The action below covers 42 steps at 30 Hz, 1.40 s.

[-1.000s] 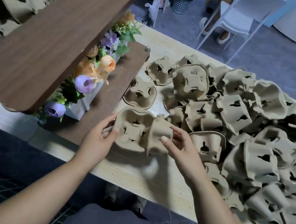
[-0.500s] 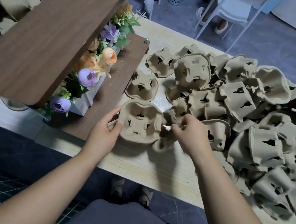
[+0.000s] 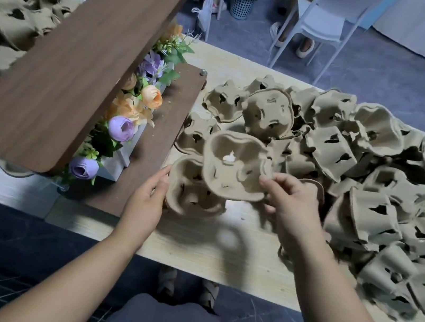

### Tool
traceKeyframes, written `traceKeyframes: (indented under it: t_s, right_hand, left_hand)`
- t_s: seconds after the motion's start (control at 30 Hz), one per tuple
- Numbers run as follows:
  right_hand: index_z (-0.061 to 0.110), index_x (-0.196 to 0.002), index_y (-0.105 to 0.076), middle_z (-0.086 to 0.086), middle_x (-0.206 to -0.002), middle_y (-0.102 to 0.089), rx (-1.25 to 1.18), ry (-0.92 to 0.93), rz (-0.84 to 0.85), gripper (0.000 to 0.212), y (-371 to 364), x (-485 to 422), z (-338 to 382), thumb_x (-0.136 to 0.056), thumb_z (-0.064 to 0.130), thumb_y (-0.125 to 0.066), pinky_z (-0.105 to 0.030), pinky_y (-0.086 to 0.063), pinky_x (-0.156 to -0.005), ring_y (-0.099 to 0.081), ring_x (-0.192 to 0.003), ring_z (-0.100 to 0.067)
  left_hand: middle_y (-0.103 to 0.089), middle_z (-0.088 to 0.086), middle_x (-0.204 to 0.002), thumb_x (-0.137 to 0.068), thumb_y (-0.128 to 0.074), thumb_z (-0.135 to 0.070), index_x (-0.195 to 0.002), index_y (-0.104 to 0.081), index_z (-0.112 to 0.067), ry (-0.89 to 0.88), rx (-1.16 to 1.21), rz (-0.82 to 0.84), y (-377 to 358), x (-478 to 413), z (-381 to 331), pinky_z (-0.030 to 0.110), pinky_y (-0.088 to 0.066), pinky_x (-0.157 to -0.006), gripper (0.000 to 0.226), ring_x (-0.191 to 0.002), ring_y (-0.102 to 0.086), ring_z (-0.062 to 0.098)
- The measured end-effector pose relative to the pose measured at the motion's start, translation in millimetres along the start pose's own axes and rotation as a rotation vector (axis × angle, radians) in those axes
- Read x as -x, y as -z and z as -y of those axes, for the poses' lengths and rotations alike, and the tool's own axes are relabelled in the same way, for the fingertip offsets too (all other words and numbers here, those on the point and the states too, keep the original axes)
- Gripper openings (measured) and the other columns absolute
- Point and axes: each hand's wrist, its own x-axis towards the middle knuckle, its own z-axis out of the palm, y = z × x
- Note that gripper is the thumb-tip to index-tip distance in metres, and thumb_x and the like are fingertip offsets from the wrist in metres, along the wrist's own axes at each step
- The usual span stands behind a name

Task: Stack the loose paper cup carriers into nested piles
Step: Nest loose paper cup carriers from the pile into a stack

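Observation:
A brown pulp cup carrier (image 3: 192, 194) lies cups-up on the table near the front edge. My left hand (image 3: 144, 203) grips its left rim. My right hand (image 3: 288, 200) pinches the right rim of a second carrier (image 3: 232, 167), holding it tilted in the air just above and partly over the first one. A small white scrap lies inside the lifted carrier. One more carrier (image 3: 195, 136) sits flat behind them. A big heap of loose carriers (image 3: 369, 185) covers the right half of the table.
A wooden two-tier shelf (image 3: 73, 63) with fake flowers (image 3: 128, 119) stands to the left, touching the working spot. More carriers (image 3: 16, 4) are piled behind it. The light wooden table (image 3: 206, 246) has bare surface at the front. White chair, bin and a person's feet beyond.
My right hand has lifted a carrier out of the pile edge and brought it left, over the carrier that my left hand holds. The left hand stayed in place.

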Motion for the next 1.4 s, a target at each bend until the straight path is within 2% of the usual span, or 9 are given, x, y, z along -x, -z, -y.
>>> traceKeyframes:
  t_s: [0.13,0.23,0.57,0.7,0.77,0.87,1.0,1.17,1.4]
  right_hand:
    - [0.009,-0.075,-0.063,-0.009,-0.078,-0.066,0.057,-0.058,0.114,0.016,-27.0,1.4,-22.8,-0.089,0.004,-0.059,-0.033,-0.059,-0.071,-0.063,-0.073,-0.015]
    - [0.011,-0.075,-0.065,-0.003,-0.073,-0.065,0.219,-0.011,0.112,0.012,-29.4,2.8,-33.3,-0.087,0.010,-0.063,-0.030,-0.057,-0.069,-0.060,-0.069,-0.010]
    - [0.025,-0.078,-0.062,0.009,-0.076,-0.065,0.562,0.146,0.099,0.017,-15.4,-7.0,-37.9,-0.076,0.015,-0.076,-0.017,-0.044,-0.066,-0.051,-0.061,-0.001]
    - [0.022,-0.094,-0.060,0.003,-0.095,-0.064,0.558,0.282,0.125,0.017,-23.0,-39.2,-21.7,-0.081,0.018,-0.071,-0.031,-0.052,-0.077,-0.058,-0.080,-0.011]
    - [0.017,-0.112,-0.058,-0.001,-0.111,-0.061,0.649,0.367,0.170,0.028,-38.1,-65.7,-6.5,-0.085,0.019,-0.067,-0.019,-0.048,-0.081,-0.057,-0.092,-0.010]
    - [0.012,-0.132,-0.046,-0.006,-0.133,-0.048,0.895,0.434,0.291,0.053,-70.2,-114.4,5.1,-0.085,0.023,-0.068,-0.019,-0.034,-0.098,-0.047,-0.122,-0.017]
    - [0.012,-0.141,-0.036,-0.013,-0.145,-0.034,1.141,0.425,0.415,0.075,-102.7,-160.5,-10.1,-0.079,0.029,-0.074,-0.034,-0.024,-0.112,-0.031,-0.135,-0.027]
    - [0.010,-0.139,-0.039,-0.014,-0.137,-0.039,1.224,0.456,0.432,0.079,-105.4,-174.1,-20.3,-0.073,0.028,-0.078,-0.035,-0.031,-0.108,-0.039,-0.128,-0.029]
    - [0.012,-0.133,-0.049,-0.009,-0.126,-0.051,1.061,0.516,0.256,0.063,-63.5,-140.3,-9.7,-0.077,0.024,-0.075,-0.012,-0.027,-0.084,-0.047,-0.116,-0.017]
  left_hand:
    - [-0.067,-0.008,-0.118,-0.103,-0.027,-0.045,-0.105,-0.060,-0.047,0.049,0.119,0.006,-4.0,2.6,-11.5,0.038,-0.048,-0.097,0.034,-0.119,-0.058,0.016]
    - [-0.067,-0.012,-0.120,-0.101,-0.033,-0.048,-0.106,-0.064,-0.050,0.030,0.101,0.017,-2.7,3.1,-10.6,0.043,-0.042,-0.106,0.032,-0.119,-0.057,0.010]
    - [-0.065,-0.011,-0.121,-0.096,-0.054,-0.011,-0.115,-0.056,-0.045,-0.006,0.091,0.010,-3.0,0.0,-3.3,0.037,-0.045,-0.105,0.038,-0.119,-0.057,0.009]
    - [-0.066,-0.023,-0.108,-0.095,-0.056,-0.011,-0.124,-0.051,-0.038,-0.020,0.079,-0.013,-3.7,1.5,-2.2,0.011,-0.047,-0.088,0.040,-0.109,-0.060,-0.004]
    - [-0.065,-0.026,-0.099,-0.095,-0.055,-0.008,-0.125,-0.051,-0.035,-0.031,0.073,-0.037,-3.7,4.6,-4.3,0.002,-0.044,-0.074,0.041,-0.092,-0.063,-0.013]
    - [-0.064,-0.034,-0.092,-0.095,-0.055,-0.005,-0.123,-0.053,-0.033,-0.050,0.054,-0.065,-1.2,7.7,-5.1,-0.001,-0.042,-0.070,0.040,-0.086,-0.060,-0.019]
    - [-0.065,-0.037,-0.090,-0.094,-0.055,-0.003,-0.120,-0.056,-0.032,-0.041,0.061,-0.093,3.2,7.1,-4.1,0.001,-0.044,-0.073,0.039,-0.093,-0.062,-0.015]
    - [-0.065,-0.030,-0.103,-0.094,-0.056,-0.006,-0.118,-0.058,-0.036,-0.036,0.063,-0.097,4.1,6.0,-3.6,0.004,-0.045,-0.083,0.039,-0.104,-0.061,-0.008]
    - [-0.062,-0.025,-0.112,-0.095,-0.055,-0.008,-0.123,-0.054,-0.034,-0.053,0.075,-0.078,3.9,6.5,-1.8,0.004,-0.045,-0.081,0.039,-0.106,-0.060,-0.009]
